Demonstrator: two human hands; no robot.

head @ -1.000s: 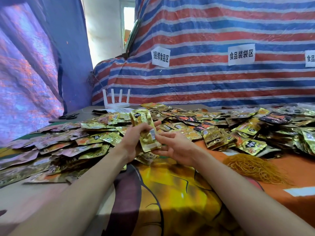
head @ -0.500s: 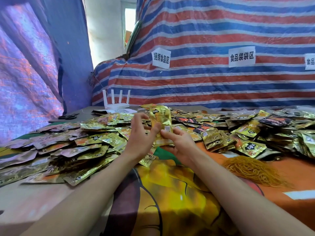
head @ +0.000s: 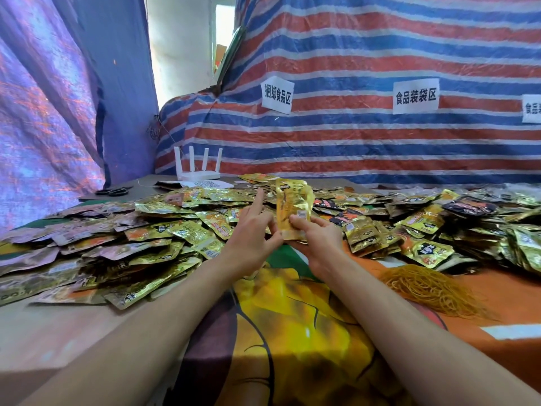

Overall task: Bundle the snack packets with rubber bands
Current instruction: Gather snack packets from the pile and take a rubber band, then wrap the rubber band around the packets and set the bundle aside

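My right hand (head: 317,235) grips the lower end of a small stack of gold snack packets (head: 293,209), held upright above the table. My left hand (head: 253,235) is just left of the stack with its fingers spread and the index finger pointing up; its lower fingers touch the stack's bottom edge. A heap of loose gold packets (head: 152,230) covers the table to the left, and more gold and dark packets (head: 439,224) lie to the right. A pile of yellow rubber bands (head: 430,288) lies on the orange cloth, right of my right forearm.
A white router (head: 197,168) with antennas and black scissors (head: 114,191) sit at the table's far left. A striped tarp wall with paper labels (head: 277,93) stands behind the table. A printed yellow and orange cloth (head: 292,332) covers the near part.
The stack has passed from my left hand into my right hand and moved right and away from me. My left hand has let go and opened its fingers.
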